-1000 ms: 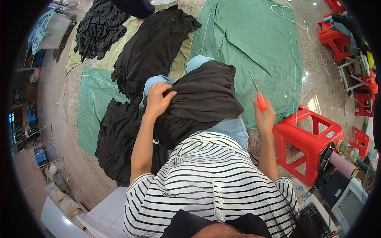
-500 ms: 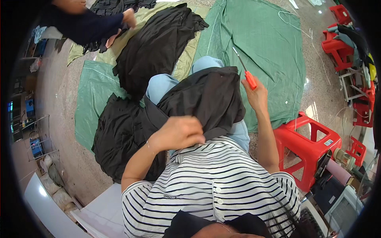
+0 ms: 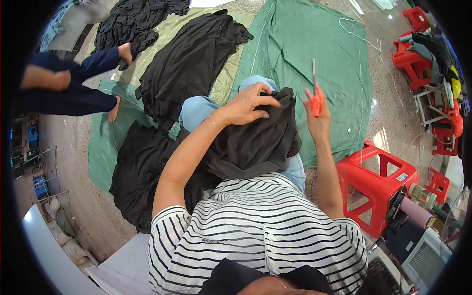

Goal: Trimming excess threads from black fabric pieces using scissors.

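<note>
A dark garment lies bunched over my lap, across my light blue trouser legs. My left hand is over its far part, thumb and forefinger apart, the fingertips slightly blurred. Whether they touch the cloth is hard to tell. To the right of the garment, my right hand is closed round the orange-red handle of a slim tool. Its long, narrow metal end points away from me. Motion smears the tool and fingers, so its exact kind does not show.
Black garments lie in heaps at left, ahead and far left on green sheeting. A barefoot person in dark trousers stands at left. A red stool is close on my right; more red stools stand beyond.
My left hand has moved from the garment's near edge to its far part. The tool has turned more upright in my right hand. The other person now stands farther left and nearer.
</note>
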`<act>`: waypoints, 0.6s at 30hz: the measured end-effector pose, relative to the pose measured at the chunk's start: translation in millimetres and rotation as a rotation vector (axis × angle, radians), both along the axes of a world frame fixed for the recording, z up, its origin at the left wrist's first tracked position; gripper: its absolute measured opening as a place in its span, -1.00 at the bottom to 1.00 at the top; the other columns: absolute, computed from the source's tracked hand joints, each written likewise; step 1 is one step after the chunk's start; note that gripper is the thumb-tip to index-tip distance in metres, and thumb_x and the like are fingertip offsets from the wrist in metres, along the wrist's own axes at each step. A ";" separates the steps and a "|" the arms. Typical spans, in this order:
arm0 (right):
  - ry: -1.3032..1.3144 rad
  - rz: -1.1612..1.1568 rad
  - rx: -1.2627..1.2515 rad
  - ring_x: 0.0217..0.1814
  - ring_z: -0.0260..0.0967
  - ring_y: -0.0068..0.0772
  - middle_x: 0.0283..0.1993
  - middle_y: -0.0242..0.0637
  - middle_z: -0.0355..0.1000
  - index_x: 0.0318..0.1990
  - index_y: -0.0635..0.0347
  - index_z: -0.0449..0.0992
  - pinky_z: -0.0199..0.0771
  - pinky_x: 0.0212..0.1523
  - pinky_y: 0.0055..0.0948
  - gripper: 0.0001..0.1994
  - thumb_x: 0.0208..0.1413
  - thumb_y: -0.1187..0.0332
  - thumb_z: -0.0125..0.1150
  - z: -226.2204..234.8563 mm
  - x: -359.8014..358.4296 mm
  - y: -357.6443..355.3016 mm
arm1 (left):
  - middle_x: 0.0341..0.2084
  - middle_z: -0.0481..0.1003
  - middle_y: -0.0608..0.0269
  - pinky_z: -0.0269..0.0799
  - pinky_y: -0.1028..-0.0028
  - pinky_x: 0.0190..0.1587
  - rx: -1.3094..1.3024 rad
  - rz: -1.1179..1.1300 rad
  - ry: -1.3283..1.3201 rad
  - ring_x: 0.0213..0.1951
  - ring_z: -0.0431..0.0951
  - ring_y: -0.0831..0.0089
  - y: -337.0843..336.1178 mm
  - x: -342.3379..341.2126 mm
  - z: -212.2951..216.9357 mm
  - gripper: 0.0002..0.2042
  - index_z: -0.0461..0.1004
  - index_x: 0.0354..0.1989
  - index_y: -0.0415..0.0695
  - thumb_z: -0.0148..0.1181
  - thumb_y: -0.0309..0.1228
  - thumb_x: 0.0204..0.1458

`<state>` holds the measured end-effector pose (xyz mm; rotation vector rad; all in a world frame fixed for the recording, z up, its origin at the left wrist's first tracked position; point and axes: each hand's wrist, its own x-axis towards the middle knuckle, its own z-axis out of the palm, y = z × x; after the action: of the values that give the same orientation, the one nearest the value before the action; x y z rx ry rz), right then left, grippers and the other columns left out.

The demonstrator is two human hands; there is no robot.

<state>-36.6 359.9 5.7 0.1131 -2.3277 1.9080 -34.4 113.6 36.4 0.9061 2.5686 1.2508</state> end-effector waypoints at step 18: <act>0.014 0.143 0.578 -0.25 0.51 -0.01 -0.27 -0.10 0.53 0.02 0.06 0.45 0.46 -0.22 -0.30 -0.63 0.03 0.33 0.36 7.9 -58.7 40.9 | -0.46 0.48 0.48 0.29 0.68 -0.31 0.315 0.179 -0.840 -0.38 0.38 0.76 -42.7 -10.5 6.9 -0.84 0.53 -0.27 -0.26 0.31 -0.48 0.01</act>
<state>-95.4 400.8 13.5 0.3518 -2.8504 1.2124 -45.0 70.9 43.2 0.1021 1.8323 1.6537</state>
